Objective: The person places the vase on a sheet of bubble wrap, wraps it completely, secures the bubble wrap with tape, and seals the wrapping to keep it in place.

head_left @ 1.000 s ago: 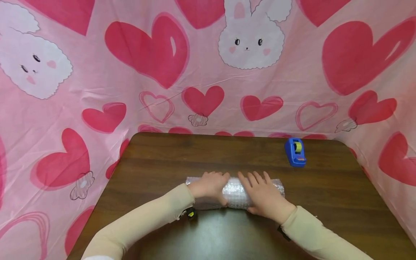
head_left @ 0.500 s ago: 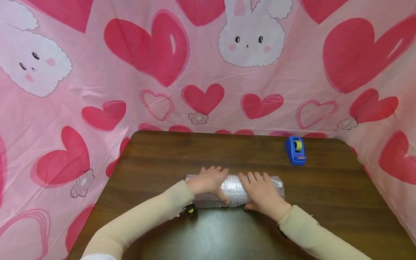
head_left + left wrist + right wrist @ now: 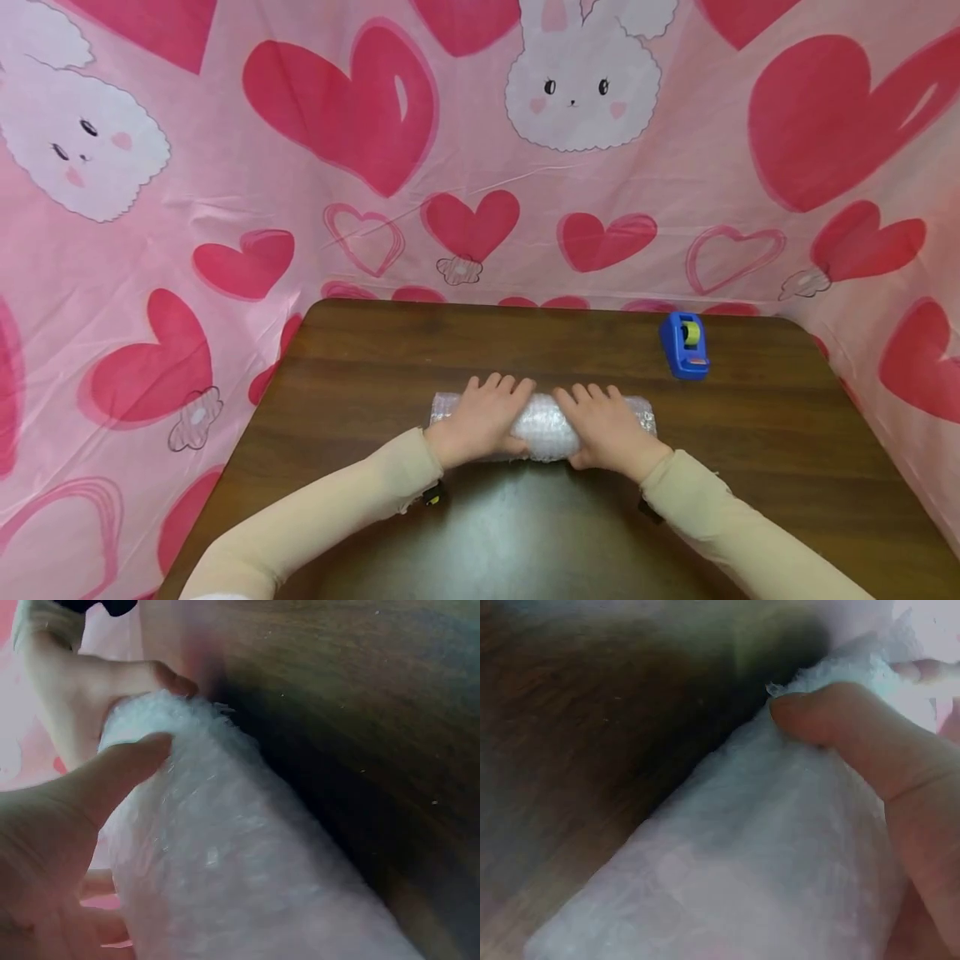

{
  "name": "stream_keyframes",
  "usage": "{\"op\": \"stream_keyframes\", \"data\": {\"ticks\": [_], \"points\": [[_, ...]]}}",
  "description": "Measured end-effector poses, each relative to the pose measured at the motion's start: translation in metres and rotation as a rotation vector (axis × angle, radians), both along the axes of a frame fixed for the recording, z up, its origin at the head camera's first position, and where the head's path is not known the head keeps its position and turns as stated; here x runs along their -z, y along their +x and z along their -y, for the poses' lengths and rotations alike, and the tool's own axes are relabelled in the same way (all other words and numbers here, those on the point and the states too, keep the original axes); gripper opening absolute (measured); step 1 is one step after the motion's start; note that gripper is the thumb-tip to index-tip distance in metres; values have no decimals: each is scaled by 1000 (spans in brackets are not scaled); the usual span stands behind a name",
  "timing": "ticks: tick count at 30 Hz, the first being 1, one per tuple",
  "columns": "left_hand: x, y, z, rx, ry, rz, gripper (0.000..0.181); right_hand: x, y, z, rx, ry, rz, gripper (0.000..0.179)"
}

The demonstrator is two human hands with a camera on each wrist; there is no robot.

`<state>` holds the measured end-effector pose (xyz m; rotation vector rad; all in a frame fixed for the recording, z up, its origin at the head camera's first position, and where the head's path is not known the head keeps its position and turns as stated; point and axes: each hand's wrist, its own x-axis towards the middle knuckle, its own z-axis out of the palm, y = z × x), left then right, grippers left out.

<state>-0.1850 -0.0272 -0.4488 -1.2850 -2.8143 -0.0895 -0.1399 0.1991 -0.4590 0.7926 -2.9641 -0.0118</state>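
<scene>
A roll of clear bubble wrap [image 3: 550,433] lies crosswise on the dark wooden table. My left hand [image 3: 483,421] holds its left half, fingers over the far side and thumb along the near side. On the right half, my right hand [image 3: 606,429] grips in the same way. Between the two hands a shiny stretch of the roll shows, and both its ends stick out past them. In the left wrist view the left thumb [image 3: 124,769] presses on the bubble wrap. The right wrist view has the right thumb [image 3: 825,712] near a ragged edge of the wrap.
A blue tape dispenser [image 3: 685,348] with a yellow roll stands at the back right of the table [image 3: 375,350]. Behind and beside the table hangs a pink cloth [image 3: 525,183] printed with hearts and rabbits.
Both hands and the bubble wrap roll have shifted slightly away from the person. The left hand has turned a little, its fingers reaching farther over the roll. The tape dispenser stays in place.
</scene>
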Motion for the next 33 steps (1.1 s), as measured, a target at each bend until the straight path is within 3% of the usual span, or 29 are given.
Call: {"op": "stream_keyframes", "data": {"ticks": [4, 7, 11, 15, 21, 26, 33], "points": [[2, 3, 5, 29, 49, 9, 75, -2, -14, -5, -19, -45, 91, 83], [7, 5, 7, 48, 34, 2, 78, -6, -21, -7, -3, -68, 189, 82], [16, 8, 7, 33, -22, -78, 95, -9, -24, -6, 23, -82, 277, 81], [23, 14, 4, 7, -45, -147, 112, -11, -25, -6, -8, -94, 323, 77], [32, 19, 4, 27, -42, -236, 107, -14, -23, -9, -66, -127, 398, 70], [32, 15, 6, 57, -42, -276, 98, -15, -18, -6, -39, -85, 342, 82], [27, 4, 6, 101, -42, -174, 95, -12, 2, -1, -39, -17, 108, 103]]}}
